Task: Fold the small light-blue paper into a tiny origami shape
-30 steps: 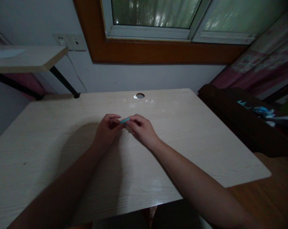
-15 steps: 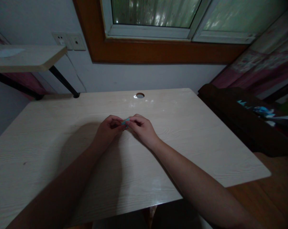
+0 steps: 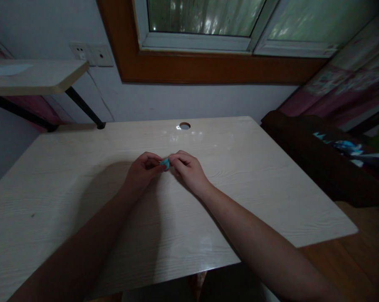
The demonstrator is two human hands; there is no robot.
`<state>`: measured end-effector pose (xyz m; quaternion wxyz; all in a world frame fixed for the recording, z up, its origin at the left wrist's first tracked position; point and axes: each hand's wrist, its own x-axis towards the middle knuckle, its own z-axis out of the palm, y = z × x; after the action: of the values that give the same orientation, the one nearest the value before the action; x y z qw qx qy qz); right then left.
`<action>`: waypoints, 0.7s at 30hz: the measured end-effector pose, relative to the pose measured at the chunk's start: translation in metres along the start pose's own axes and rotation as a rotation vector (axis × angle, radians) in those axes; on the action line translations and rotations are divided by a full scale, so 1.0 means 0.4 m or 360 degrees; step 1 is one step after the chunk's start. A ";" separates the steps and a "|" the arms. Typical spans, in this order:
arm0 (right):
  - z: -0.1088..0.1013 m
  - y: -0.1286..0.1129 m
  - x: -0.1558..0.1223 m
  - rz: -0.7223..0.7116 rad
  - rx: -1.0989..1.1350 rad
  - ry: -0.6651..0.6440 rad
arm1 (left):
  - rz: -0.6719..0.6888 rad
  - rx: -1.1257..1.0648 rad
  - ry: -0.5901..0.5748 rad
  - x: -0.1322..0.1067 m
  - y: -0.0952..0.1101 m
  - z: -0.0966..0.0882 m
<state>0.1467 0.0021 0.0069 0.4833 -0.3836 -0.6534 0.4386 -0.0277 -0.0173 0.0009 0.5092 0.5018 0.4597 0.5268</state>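
A small turquoise folded piece, which looks like paper, is held just over the middle of the desk. My left hand pinches its left side between thumb and fingertips. On the other side my right hand has thumb and fingers closed together at the piece's right edge. The fingers cover part of the piece, so its full shape cannot be made out.
A round cable hole lies near the desk's back edge. At the left a raised shelf stands on black legs. Beyond the right edge is dark wooden furniture with blue and white items on it.
More of the turquoise piece's face shows between the fingertips. My right thumb has drawn back a little to the right, while my left hand has stayed put.
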 end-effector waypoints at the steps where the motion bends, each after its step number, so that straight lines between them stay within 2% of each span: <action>1: 0.001 0.001 0.000 0.0023 0.0021 -0.0007 | -0.0001 -0.0014 0.0008 0.000 0.001 0.000; 5: 0.002 0.006 0.000 0.0088 0.0079 -0.0008 | -0.0012 -0.0051 0.0037 -0.002 0.005 0.000; 12: 0.003 0.007 0.003 0.0030 -0.0015 -0.0019 | -0.0020 0.0033 0.0031 -0.001 0.004 -0.001; 21: 0.005 0.006 0.005 0.0080 0.0063 0.0030 | -0.0161 0.0029 0.0007 -0.005 0.019 0.002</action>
<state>0.1445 0.0043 0.0050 0.4857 -0.3944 -0.6302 0.4598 -0.0273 -0.0196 0.0086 0.5296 0.4814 0.4904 0.4973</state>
